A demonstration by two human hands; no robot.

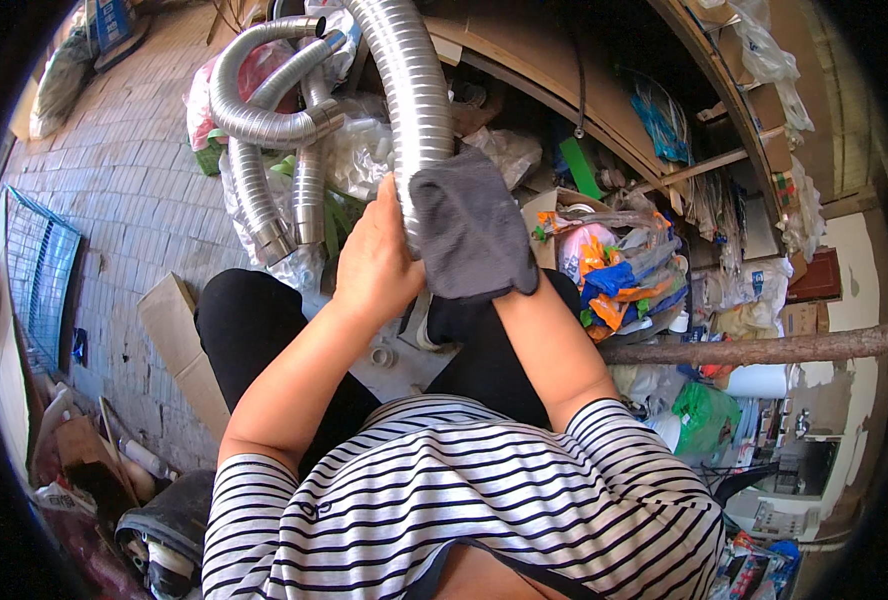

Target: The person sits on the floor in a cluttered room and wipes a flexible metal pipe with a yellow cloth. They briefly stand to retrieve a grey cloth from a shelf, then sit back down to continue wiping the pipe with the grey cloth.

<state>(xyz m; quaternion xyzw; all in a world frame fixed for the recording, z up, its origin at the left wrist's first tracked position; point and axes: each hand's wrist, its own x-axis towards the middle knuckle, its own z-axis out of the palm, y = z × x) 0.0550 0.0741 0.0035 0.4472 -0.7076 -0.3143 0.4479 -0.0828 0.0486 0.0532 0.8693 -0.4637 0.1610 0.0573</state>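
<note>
A ribbed silver flexible metal hose (414, 95) rises from between my hands toward the top of the view. My left hand (376, 255) is closed round its lower left side, with the thumb side pointing up along it. Over my right hand lies a dark grey cloth (474, 225), which hides the fingers and palm; only the wrist and forearm show. The cloth rests against the hose's right side. Just beyond my left hand, more silver flexible hoses (252, 125) with smooth metal ends lie bent and crossed on plastic bags.
A cardboard sheet (186, 345) lies by my left knee on the paved floor (134, 210). A blue wire rack (39, 265) stands far left. On the right are an orange-and-blue plastic bag (619, 275), a wooden pole (754, 347) and a green bag (706, 417). Wooden boards (544, 60) cross the top.
</note>
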